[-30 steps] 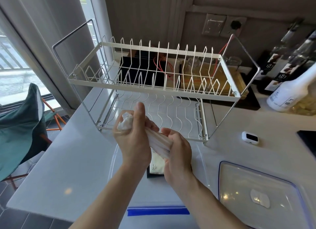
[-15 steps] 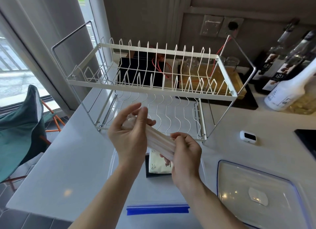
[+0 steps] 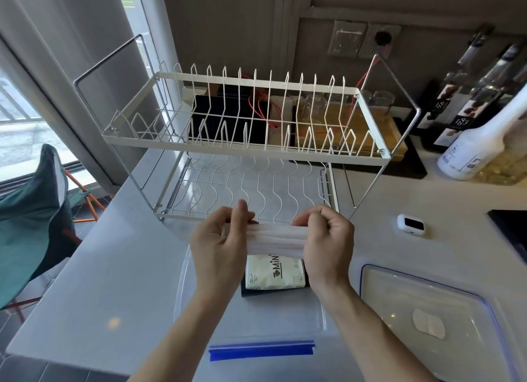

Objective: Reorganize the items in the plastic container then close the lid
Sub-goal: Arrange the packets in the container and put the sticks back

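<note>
Both hands are holding a white bundle (image 3: 276, 239) level above the open plastic container (image 3: 182, 290): the left hand (image 3: 219, 247) is pinching its left end between thumb and fingers, and the right hand (image 3: 328, 245) is curling closed around its right end. The bundle is hanging in the air, just in front of the lower front rail of the wire dish rack (image 3: 251, 142), which is standing close behind the container and closing off the room on the far side. Inside the container, a white printed packet (image 3: 275, 273) is lying on a dark flat item (image 3: 273, 292), directly below the bundle and between the two wrists. The container's near edge, with a blue strip (image 3: 261, 350), is reaching toward the front edge of the tabletop (image 3: 99, 282). The lid (image 3: 427, 324) is lying flat to the right, just beside the container. A small white device (image 3: 410, 223) is sitting farther right, well apart. Bare tabletop is lying open to the left of the container.
</note>
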